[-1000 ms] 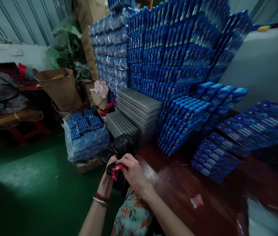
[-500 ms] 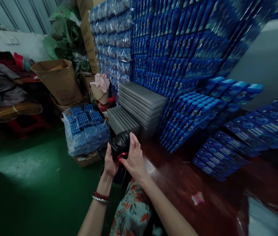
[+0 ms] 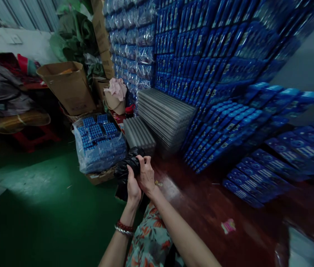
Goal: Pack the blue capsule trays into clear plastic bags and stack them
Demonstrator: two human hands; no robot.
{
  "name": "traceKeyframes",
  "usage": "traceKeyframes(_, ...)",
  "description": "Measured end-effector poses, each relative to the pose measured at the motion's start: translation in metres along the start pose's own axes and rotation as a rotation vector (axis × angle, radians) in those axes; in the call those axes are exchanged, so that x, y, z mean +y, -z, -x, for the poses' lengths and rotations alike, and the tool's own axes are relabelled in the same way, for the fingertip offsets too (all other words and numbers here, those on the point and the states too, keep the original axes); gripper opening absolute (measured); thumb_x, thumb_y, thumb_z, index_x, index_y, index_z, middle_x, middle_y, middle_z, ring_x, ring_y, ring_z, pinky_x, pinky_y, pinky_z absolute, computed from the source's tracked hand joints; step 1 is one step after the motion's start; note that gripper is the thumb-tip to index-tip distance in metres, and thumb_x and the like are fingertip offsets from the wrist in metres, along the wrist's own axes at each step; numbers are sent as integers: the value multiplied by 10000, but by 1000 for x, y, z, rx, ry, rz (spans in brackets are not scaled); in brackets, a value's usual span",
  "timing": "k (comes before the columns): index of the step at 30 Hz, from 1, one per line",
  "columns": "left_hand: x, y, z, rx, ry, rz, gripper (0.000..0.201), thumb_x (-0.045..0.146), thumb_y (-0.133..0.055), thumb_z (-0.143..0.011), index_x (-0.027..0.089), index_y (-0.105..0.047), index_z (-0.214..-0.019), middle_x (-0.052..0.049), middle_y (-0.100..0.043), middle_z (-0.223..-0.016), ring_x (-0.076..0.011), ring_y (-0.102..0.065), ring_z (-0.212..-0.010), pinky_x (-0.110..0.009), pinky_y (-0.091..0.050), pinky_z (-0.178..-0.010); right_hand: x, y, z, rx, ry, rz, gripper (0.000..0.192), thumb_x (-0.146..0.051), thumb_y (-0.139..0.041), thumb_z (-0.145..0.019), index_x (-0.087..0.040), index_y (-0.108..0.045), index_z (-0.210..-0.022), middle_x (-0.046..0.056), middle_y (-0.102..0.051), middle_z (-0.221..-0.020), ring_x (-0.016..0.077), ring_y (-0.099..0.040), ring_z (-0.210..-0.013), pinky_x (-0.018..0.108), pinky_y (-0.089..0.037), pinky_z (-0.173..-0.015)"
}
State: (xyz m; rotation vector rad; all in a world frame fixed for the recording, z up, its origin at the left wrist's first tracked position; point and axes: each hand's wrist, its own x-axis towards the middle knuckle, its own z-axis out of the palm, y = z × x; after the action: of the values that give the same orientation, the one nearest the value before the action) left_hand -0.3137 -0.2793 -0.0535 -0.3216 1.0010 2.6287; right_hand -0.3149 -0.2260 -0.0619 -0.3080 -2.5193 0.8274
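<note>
A crumpled, shiny black plastic bag point(image 3: 126, 167) is held in front of me, above the front of my floral-patterned lap. My left hand point(image 3: 134, 188) grips its near side, thumb pointing up and the other fingers hidden. Against the bag's right side my right hand point(image 3: 146, 174) is closed, its fingers bent over the plastic. Both hands nearly touch each other. Whatever the bag contains cannot be seen.
Ahead left, a box of blue packs in clear plastic point(image 3: 101, 148) sits on the green floor. Grey ridged sheets point(image 3: 165, 116) are stacked behind the bag. Blue packages point(image 3: 220, 122) rise in a tall wall. A pink wrapper point(image 3: 228, 226) lies on the dark red surface.
The red strip that showed between my hands is out of sight. My left hand has moved right, closer to my right hand, and the bag now looks more crumpled and tilted.
</note>
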Motion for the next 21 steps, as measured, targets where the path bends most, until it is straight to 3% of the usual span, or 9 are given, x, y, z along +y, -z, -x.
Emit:
traceKeyframes(3,9,6,-3,3,-6,-30,408,435,-377,-936,208,-622,-1171,-46,-618,-1242,-161,-451,-1270,-277,-316,-1097,-3,9,-2,-52,71,8,506,-216,-537,-777,-223,-384,-1260,88,-418,-1114,219,-542,-948,323,-520,-693)
traceKeyframes(6,23,17,-9,-45,109,-34,432,428,-349,-944,177,-630,-1157,-68,-631,-1219,-186,-453,-1270,-341,-303,-1112,-5,25,0,-162,184,81,617,-195,-573,-727,-239,-332,-1293,101,-414,-1193,248,-520,-1013,319,-528,-664)
traceKeyframes(11,26,24,-11,-70,210,-94,404,426,-379,-933,195,-658,-1112,-53,-603,-1260,-185,-385,-1318,-347,-212,-1150,-6,22,10,-185,139,251,584,-97,-567,-717,-238,-357,-1244,117,-463,-1172,242,-544,-941,311,-518,-621)
traceKeyframes(14,9,24,6,-120,180,-110,462,531,-416,-883,222,-641,-1143,-45,-546,-1327,-200,-316,-1355,-365,-191,-1157,1,7,10,-116,138,255,502,-75,-510,-752,-231,-390,-1214,106,-481,-1115,212,-564,-869,278,-492,-600)
traceKeyframes(16,-3,33,26,-187,165,-159,531,598,-490,-812,248,-609,-1193,-29,-461,-1402,-227,-258,-1379,-382,-184,-1160,12,4,2,-3,113,210,413,-71,-471,-762,-212,-440,-1149,87,-490,-1043,182,-572,-780,262,-470,-587)
traceKeyframes(19,-5,66,56,-296,68,-376,584,527,-667,-708,318,-563,-1243,13,-344,-1472,-276,-197,-1394,-413,-153,-1166,27,16,-10,198,67,93,314,-84,-436,-763,-186,-485,-1056,60,-485,-948,149,-554,-673,254,-447,-580)
traceKeyframes(21,9,94,60,-197,-135,-592,624,374,-766,-641,372,-559,-1230,43,-321,-1480,-285,-169,-1400,-408,-120,-1174,29,25,-10,232,151,-2,284,-113,-434,-777,-187,-494,-1044,55,-493,-908,155,-555,-687,258,-450,-603)
